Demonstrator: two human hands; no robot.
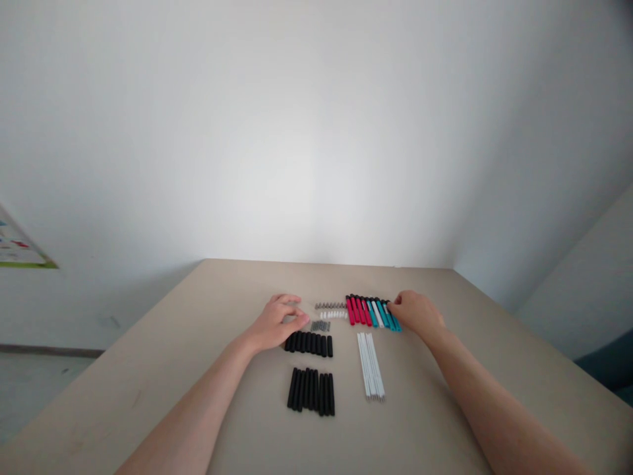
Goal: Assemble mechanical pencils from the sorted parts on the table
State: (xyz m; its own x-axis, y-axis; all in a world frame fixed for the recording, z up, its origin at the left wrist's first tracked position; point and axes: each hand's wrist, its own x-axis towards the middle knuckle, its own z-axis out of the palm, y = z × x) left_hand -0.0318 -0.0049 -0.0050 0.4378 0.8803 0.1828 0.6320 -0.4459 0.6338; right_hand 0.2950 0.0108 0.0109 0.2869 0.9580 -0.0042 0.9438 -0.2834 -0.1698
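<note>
My left hand is open, thumb and fingers apart and nothing between them. It rests at the left end of a row of short black tubes, close to several small grey metal pieces. On the other side, my right hand has its fingers bent together at the black top of a teal pen barrel, the last in a row. That row also holds red pen barrels and a white one. The fingertips are partly hidden behind the hand.
Springs lie in a line above small white plastic pieces. White pen refills lie side by side in front of the barrels. Longer black tubes form the nearest row. The beige table meets a white wall.
</note>
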